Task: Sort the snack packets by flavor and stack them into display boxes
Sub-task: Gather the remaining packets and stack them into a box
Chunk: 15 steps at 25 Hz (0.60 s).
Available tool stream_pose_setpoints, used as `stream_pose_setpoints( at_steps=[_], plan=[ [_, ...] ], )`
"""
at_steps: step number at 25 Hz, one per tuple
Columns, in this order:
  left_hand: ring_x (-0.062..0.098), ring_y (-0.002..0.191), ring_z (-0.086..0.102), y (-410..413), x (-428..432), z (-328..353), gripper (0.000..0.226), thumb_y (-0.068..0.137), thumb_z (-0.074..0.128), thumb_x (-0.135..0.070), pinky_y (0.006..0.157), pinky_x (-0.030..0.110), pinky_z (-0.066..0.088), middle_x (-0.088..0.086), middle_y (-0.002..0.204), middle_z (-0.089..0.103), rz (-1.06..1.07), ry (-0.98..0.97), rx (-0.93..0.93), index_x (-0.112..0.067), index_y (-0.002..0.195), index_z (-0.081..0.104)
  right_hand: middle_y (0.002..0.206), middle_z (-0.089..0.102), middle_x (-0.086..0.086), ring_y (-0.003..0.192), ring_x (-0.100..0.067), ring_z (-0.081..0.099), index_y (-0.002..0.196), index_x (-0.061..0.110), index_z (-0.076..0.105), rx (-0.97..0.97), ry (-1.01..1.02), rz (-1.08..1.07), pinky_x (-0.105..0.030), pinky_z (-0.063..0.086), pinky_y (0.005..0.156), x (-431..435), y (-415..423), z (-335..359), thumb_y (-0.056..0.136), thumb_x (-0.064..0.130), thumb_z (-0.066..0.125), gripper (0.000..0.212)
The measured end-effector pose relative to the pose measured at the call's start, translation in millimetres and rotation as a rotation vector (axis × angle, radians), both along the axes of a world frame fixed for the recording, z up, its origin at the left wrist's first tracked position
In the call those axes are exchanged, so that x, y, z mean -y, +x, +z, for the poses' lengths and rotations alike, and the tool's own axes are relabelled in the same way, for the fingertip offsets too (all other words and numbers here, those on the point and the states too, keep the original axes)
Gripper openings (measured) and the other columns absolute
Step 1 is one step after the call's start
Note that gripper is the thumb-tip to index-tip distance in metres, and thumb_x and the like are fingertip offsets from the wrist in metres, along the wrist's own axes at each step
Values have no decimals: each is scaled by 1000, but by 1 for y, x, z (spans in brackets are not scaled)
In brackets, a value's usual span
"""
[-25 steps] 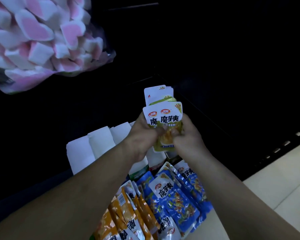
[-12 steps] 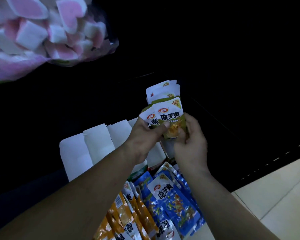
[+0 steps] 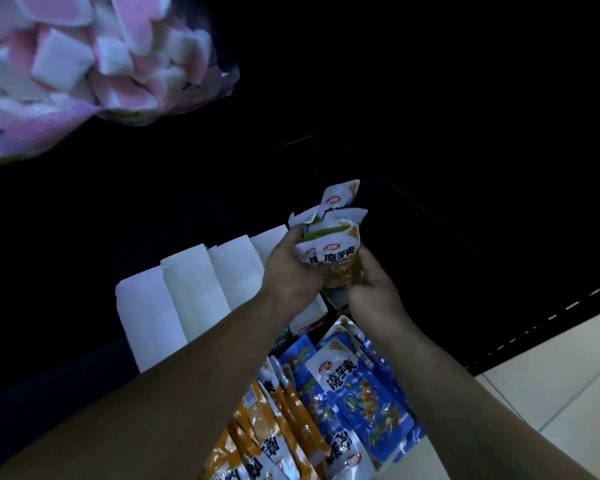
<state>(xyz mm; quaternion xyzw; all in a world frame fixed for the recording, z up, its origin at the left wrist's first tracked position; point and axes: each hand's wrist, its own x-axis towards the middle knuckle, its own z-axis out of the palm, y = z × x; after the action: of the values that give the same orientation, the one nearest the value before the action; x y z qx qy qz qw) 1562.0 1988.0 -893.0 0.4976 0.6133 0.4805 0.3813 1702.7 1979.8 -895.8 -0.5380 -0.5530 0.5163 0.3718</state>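
Both hands hold a bunch of green-and-white snack packets [image 3: 336, 251] upright in the middle of the view. My left hand [image 3: 293, 277] grips the bunch from the left, and my right hand [image 3: 373, 289] grips its lower right side. Below them lie several blue packets [image 3: 357, 393] and, to their left, several orange packets [image 3: 274, 431]. White flaps of open display boxes [image 3: 187, 292] stand in a row left of my hands. What lies inside the boxes is hidden.
A clear bag of pink-and-white marshmallows [image 3: 84, 64] hangs at the upper left. Dark shelving fills the background. A pale tiled floor [image 3: 568, 375] shows at the lower right.
The bunch of green packets has been gathered tighter and shifted slightly lower; my right hand has closed round its lower right side, and the front packet has slid down against the others.
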Motion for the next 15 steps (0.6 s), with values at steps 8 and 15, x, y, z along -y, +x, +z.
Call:
stream_pose_setpoints(
  at_steps=[8, 15],
  plan=[
    [22, 110, 62, -7, -3, 8, 87, 79, 89, -26, 95, 29, 55, -1, 133, 56, -39, -113, -213, -22, 152, 41, 121, 65, 18, 104, 4, 67, 153, 42, 41, -86, -43, -104, -13, 56, 66, -1, 5, -5, 91, -13, 49, 83],
    [15, 106, 67, -4, -36, 52, 39, 92, 67, -45, 87, 36, 59, -2, 115, 69, -47, 212, -529, -26, 126, 67, 137, 43, 21, 99, 32, 43, 156, 44, 33, -32, 78, -63, 6, 40, 77, 3, -1, 21, 96, -6, 46, 79]
  ],
)
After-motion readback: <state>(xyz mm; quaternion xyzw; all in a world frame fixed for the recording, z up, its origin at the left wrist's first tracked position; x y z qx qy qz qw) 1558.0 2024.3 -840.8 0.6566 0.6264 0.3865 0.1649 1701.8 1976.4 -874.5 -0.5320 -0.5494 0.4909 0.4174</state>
